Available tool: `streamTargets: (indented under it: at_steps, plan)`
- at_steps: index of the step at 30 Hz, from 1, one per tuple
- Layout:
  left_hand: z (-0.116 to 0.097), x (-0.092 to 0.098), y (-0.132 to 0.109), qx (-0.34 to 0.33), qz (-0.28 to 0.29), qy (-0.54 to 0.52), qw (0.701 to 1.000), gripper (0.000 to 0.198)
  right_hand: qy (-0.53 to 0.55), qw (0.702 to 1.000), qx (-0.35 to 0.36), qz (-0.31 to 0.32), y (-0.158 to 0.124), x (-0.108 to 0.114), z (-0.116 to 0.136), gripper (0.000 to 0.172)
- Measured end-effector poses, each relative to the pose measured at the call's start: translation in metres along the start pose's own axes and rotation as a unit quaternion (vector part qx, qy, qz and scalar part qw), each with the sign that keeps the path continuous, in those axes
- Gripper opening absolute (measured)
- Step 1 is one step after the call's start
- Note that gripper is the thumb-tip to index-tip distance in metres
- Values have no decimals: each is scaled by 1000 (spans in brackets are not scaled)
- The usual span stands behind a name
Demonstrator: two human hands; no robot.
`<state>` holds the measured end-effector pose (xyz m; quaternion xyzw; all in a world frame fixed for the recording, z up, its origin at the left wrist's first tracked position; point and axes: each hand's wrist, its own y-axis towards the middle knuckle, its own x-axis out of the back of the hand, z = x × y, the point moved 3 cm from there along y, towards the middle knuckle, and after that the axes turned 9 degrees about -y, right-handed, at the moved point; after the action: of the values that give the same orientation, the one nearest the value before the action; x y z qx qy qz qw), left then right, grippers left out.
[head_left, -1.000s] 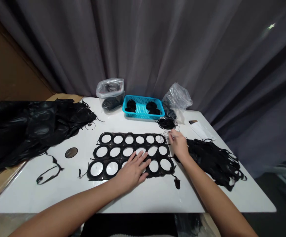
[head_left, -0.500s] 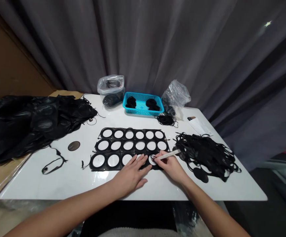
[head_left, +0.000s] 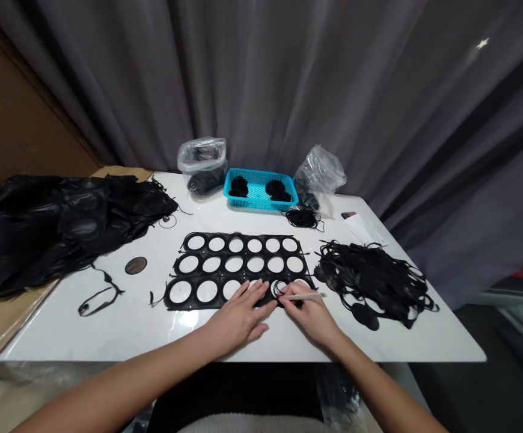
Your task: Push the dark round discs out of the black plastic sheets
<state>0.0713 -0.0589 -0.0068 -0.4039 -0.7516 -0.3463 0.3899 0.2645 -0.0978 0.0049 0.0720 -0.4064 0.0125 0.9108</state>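
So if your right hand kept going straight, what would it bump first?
Probably the black sheet with round holes: the fingertips of the right hand are at its bottom row, though height is hard to tell.

Room, viewed from beside the table:

Grey curtain (head_left: 288, 90), full and heavy, hanging in long folds across the back and right side. One small bright glint (head_left: 482, 43) on its upper right. Brown cardboard (head_left: 18, 120) standing at left, a further flat piece (head_left: 0, 325) under the table's left edge. White table (head_left: 108, 343), glossy, reflecting light. Dark floor (head_left: 460, 385), lower right.
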Motion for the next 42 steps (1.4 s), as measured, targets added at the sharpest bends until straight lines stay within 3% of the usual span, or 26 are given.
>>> streamTargets:
  at_steps: [2,4,6,10,13,15,18,21,24,35,42]
  plan:
    - [1,0,0,5,1,-1,1000,53,-28,997,64,8,-5,-2,6,12]
    - [1,1,0,10,0,-1,1000,53,-73,990,123,14,-6,-3,7,17]
    - [2,1,0,13,-1,-1,1000,52,-129,983,130,-14,2,4,-1,20]
    - [2,3,2,9,7,3,1000,51,-213,960,-2,-181,40,46,-42,23]
    - [-1,8,0,4,22,5,1000,52,-210,946,-94,-228,65,71,-60,22]
    - [-4,13,-5,3,26,9,1000,56,-156,962,-115,-192,72,71,-56,24]
    - [-5,20,-19,19,4,24,1000,61,-35,989,-110,-89,67,47,-28,25]
    - [-3,20,-35,38,-16,45,998,53,61,995,-83,10,50,12,6,21]
    - [1,15,-46,37,-10,52,998,54,102,991,-56,71,34,-12,26,20]
    - [-1,14,-45,59,-17,29,998,49,51,997,-18,54,23,-27,27,20]
    - [0,16,-47,63,-35,7,997,51,6,990,138,33,9,-30,35,13]
